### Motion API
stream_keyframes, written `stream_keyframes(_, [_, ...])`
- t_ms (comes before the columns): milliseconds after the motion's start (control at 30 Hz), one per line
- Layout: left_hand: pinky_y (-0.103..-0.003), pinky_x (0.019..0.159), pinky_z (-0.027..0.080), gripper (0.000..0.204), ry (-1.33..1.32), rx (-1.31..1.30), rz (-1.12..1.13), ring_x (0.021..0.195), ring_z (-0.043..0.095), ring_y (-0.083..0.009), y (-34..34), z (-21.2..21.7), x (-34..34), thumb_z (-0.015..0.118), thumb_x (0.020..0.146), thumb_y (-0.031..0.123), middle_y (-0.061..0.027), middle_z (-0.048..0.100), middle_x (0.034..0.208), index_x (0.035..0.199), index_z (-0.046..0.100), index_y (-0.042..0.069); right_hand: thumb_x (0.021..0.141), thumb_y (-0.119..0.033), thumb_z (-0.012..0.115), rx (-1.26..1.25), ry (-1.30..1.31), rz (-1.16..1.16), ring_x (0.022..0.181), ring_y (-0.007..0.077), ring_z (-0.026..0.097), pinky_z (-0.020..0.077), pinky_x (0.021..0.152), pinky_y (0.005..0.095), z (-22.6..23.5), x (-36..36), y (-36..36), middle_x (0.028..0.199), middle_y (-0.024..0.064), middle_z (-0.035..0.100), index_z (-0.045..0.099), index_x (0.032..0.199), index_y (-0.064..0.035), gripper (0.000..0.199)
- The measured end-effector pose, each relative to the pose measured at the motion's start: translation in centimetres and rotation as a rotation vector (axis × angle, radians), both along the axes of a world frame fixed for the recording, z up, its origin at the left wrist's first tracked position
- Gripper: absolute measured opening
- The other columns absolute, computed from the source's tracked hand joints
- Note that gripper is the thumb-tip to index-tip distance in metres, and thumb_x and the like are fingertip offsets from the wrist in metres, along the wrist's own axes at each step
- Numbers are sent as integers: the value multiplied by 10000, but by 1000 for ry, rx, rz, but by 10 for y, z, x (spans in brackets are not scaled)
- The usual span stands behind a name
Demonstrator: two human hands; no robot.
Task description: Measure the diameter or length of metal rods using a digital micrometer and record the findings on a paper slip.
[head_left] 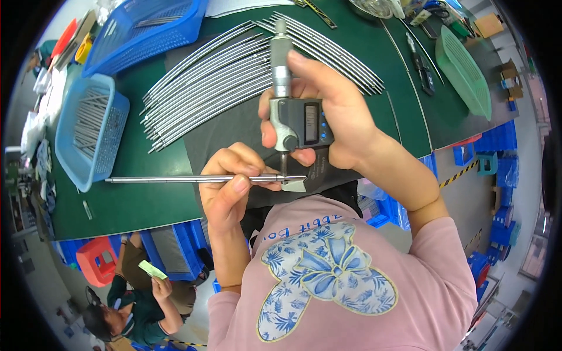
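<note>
My right hand [342, 108] is closed around a digital micrometer [295, 123], its thimble pointing away from me and its small display facing up. Between thumb and fingers, my left hand [231, 181] pinches a thin steel rod [164, 179] that lies crosswise and reaches out to the left. The rod's right end sits at the micrometer's measuring jaws, at the lower end of the frame; whether both jaws touch it I cannot tell. Beyond my hands, many similar steel rods [205, 88] lie side by side on a dark mat.
A light blue basket [120, 126] with short metal rods stands at the left, and a larger blue basket [146, 50] behind it. To the right lie a caliper-like black tool [420, 67] and a green basket [462, 70]. A person [137, 310] sits beyond the table's near left edge.
</note>
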State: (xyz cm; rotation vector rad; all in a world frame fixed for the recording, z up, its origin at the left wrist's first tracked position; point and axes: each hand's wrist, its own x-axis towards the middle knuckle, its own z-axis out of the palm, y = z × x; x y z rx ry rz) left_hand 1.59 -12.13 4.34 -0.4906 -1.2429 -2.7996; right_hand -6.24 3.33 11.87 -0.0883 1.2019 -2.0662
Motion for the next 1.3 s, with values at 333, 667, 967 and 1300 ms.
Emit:
stream_keyframes(333, [-414,627,514,143,18,-29,-11,668,598,-322,4,6,0,524,793,100,-154,474,764,821,501,-38,916,-430,279,-55,32,-15,328,149,449,371,313,221,-3,5,6,643,148,592,555,841,31,543])
stream_keyframes(667, [-428,607,513,150,38,-4,-30,677,605,-355,10,9,1,539,781,105,-148,474,738,790,498,-39,914,-419,225,-134,-99,-55,339,165,465,387,318,230,-8,10,14,660,174,589,532,875,58,569])
stream_keyframes(967, [-416,600,513,173,30,-17,-41,654,600,-334,13,9,2,546,776,121,-151,464,727,788,495,-44,892,-431,327,-133,-62,-58,319,154,457,372,304,218,-10,11,16,629,163,591,556,813,39,529])
stream_keyframes(1300, [-410,591,506,174,29,-49,-28,657,595,-325,11,8,1,538,783,123,-151,457,729,790,494,-45,885,-441,330,-112,-38,-57,331,135,461,368,310,205,-11,13,18,628,150,593,556,810,31,529])
